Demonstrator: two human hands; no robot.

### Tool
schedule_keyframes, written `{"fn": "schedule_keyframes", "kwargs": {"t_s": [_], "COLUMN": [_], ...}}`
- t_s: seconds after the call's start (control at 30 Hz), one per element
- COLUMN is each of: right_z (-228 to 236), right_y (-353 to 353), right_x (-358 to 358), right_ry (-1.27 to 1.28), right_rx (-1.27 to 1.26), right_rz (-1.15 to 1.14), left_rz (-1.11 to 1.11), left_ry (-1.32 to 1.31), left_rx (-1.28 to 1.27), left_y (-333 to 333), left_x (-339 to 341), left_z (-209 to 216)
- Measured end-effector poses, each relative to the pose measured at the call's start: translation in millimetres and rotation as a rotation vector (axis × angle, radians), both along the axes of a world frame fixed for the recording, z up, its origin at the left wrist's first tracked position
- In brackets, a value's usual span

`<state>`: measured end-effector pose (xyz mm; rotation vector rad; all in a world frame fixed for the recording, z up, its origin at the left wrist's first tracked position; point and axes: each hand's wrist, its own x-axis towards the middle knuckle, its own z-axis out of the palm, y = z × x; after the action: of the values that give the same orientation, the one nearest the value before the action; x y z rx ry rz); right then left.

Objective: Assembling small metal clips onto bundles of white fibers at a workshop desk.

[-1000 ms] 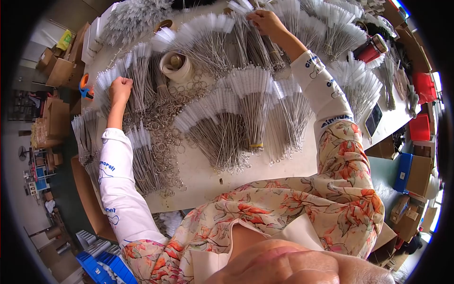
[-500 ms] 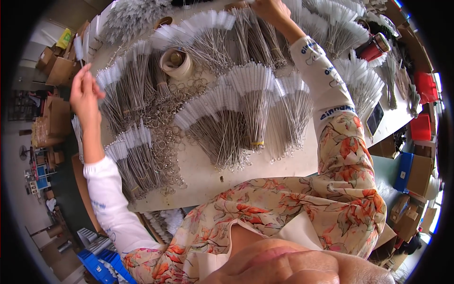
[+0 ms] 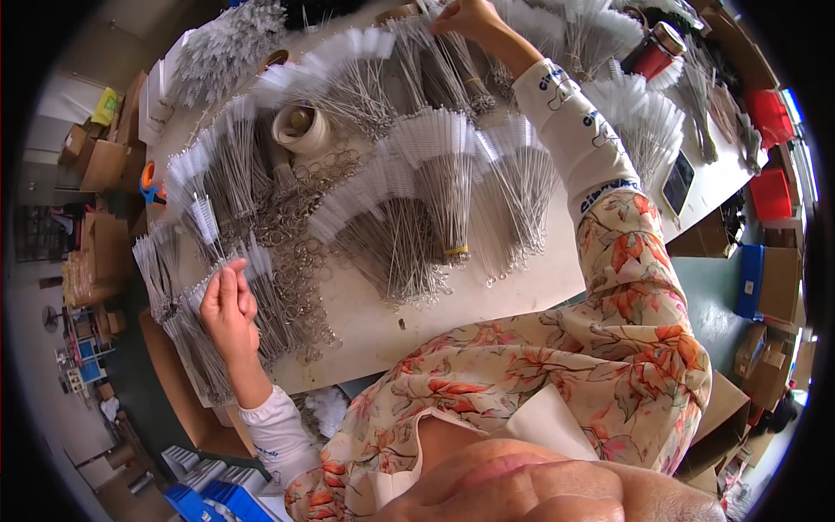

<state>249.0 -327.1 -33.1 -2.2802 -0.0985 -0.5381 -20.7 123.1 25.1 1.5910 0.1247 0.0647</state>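
My left hand (image 3: 230,306) is closed in a pinch near the left edge of the table. From its fingertips a thin wire bottle brush (image 3: 205,219) points up and away, its white bristles at the far end. Below and around that hand lie bundles of similar brushes (image 3: 155,270). My right hand (image 3: 474,21) reaches to the far side, with its fingers drawn together over the bristle ends of a brush bundle (image 3: 435,52). What those fingers hold, if anything, is hidden. A large fan of wire brushes (image 3: 430,152) lies between the two arms.
Loose metal rings (image 3: 296,261) are heaped left of centre, beside a pale tape roll (image 3: 300,130). Orange-handled scissors (image 3: 152,184) are at the left edge. A red flask (image 3: 657,54) and a dark phone (image 3: 678,183) sit at the right. Cardboard boxes (image 3: 774,287) stand beyond the table.
My left hand has come down and right from the table's far left, with the brush in its fingers. The right hand has shifted a little left across the far bundles. The view has turned slightly.
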Motion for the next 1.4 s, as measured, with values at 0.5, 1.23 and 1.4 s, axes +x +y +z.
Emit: {"fn": "schedule_keyframes", "kwargs": {"t_s": [0.5,1.23,1.4], "right_z": [23,2,22], "right_y": [-45,-148,-78], "right_x": [-11,4,-12], "right_ry": [0.288,-0.272,0.204], "right_rx": [0.066,0.384,0.317], "right_rz": [0.244,-0.412,-0.216], "left_rz": [0.132,0.116,0.152], "left_ry": [0.106,0.115,0.105], "left_rx": [-0.225,-0.224,-0.267], "left_y": [13,11,17], "left_x": [-33,-46,-54], "left_z": [-27,-41,-48]}}
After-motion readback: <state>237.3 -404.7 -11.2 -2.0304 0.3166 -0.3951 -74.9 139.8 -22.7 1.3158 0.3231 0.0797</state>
